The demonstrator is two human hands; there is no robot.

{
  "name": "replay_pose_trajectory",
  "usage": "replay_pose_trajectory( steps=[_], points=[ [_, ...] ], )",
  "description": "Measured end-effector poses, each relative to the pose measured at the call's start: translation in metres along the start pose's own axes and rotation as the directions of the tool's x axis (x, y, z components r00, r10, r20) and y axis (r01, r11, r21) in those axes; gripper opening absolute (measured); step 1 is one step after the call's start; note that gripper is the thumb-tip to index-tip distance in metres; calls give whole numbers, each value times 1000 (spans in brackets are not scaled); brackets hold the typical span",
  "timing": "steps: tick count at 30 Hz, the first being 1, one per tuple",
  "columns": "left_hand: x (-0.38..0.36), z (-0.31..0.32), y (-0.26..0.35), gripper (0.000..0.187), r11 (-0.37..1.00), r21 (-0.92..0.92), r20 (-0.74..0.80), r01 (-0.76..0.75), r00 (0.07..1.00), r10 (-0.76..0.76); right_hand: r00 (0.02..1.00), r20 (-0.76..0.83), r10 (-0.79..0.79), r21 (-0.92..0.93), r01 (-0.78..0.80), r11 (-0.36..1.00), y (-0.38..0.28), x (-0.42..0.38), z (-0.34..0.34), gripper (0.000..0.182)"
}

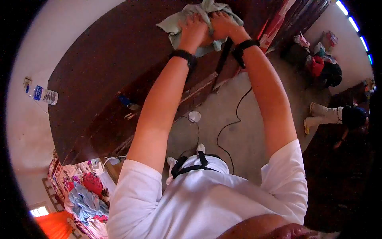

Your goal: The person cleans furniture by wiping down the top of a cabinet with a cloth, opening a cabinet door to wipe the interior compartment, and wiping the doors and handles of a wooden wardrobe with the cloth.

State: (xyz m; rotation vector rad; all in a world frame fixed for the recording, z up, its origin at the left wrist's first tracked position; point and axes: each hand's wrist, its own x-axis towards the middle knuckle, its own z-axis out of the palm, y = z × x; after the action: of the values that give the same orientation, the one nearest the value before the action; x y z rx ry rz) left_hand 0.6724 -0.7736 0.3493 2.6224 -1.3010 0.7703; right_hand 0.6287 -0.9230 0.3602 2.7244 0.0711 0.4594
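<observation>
A pale green cloth (175, 24) lies bunched against a dark brown wooden surface (99, 67) at the top of the head view. My left hand (195, 30) grips the left part of it, fingers pointing away from me. Close beside it, my right hand (225, 26) holds the right part, with a fold of cloth rising between the two hands. Both arms are stretched far forward, and each wrist wears a black band. Some fingertips are partly hidden in the cloth.
A clear plastic bottle (49, 96) is at the wood's left edge. A blue object (126, 101) sits near my left forearm. Black cable (238, 111) trails over the floor. Clothes lie heaped on a bed (85, 195) at lower left. Another person (338, 115) is at the right.
</observation>
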Motion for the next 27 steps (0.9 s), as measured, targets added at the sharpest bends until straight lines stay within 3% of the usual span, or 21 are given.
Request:
replay_pose_trajectory(
  steps=[2,3,5,6,8,10,12,14,15,16,17,18,20,21,22,23,24,25,27],
  points=[
    [5,-2,8,77,999,-49,0,-4,1000,4,978,118,174,18,-177,984,8,-2,-14,58],
    [9,2,10,78,999,-31,-13,-37,999,36,981,31,193,-30,-193,981,11,-5,-6,52],
    [12,10,11,78,997,-23,-12,-74,997,74,969,79,235,-32,-233,972,19,-6,6,60],
    [14,14,7,69,993,-8,-26,-118,993,118,954,118,277,-42,-274,961,21,-9,11,69],
    [16,20,6,61,986,-1,-55,-167,984,167,945,62,321,-47,-318,947,17,-20,19,63],
    [19,9,7,45,878,-473,-70,-75,996,48,850,-185,493,-14,-504,863,10,-31,25,39],
    [15,3,9,43,838,-534,-151,-112,988,36,840,-154,521,-26,-530,847,-3,-53,9,38],
    [16,-8,4,41,796,-584,-230,-160,973,27,790,14,613,188,-604,774,-17,-73,1,36],
    [17,-15,0,47,778,-620,-82,-104,994,68,786,14,618,176,-610,772,-27,-82,2,36],
    [14,-18,-1,55,761,-647,72,-44,990,119,828,136,543,211,-560,801,-40,-93,3,36],
    [7,-20,2,55,751,-658,71,-54,988,134,852,253,458,253,-515,819,-52,-103,5,36],
    [2,-20,3,55,763,-637,30,-109,986,166,847,256,467,354,-531,770,-70,-114,-5,33],
    [-11,-18,7,55,766,-619,-30,-170,981,194,811,253,527,375,-584,719,-100,-127,-15,33],
    [-30,-14,14,48,855,-490,-178,-171,980,93,812,244,530,356,-583,730,-101,-128,-12,33],
    [-45,-15,20,42,925,-354,-335,-136,942,10,752,240,614,392,-654,647,-99,-130,-3,32],
    [-55,-22,20,42,921,-362,-353,-145,935,9,679,239,694,433,-714,550,-97,-131,1,31],
    [-66,-26,14,52,940,-315,-312,-128,950,25,676,228,701,428,-716,551,-82,-128,3,31],
    [-76,-31,8,62,959,-262,-264,-110,964,38,622,221,751,636,-676,373,-60,-124,7,29],
    [-97,-44,-2,65,953,-286,-287,-101,958,15,545,299,783,903,-427,-47,-65,-111,-27,28]
  ],
)
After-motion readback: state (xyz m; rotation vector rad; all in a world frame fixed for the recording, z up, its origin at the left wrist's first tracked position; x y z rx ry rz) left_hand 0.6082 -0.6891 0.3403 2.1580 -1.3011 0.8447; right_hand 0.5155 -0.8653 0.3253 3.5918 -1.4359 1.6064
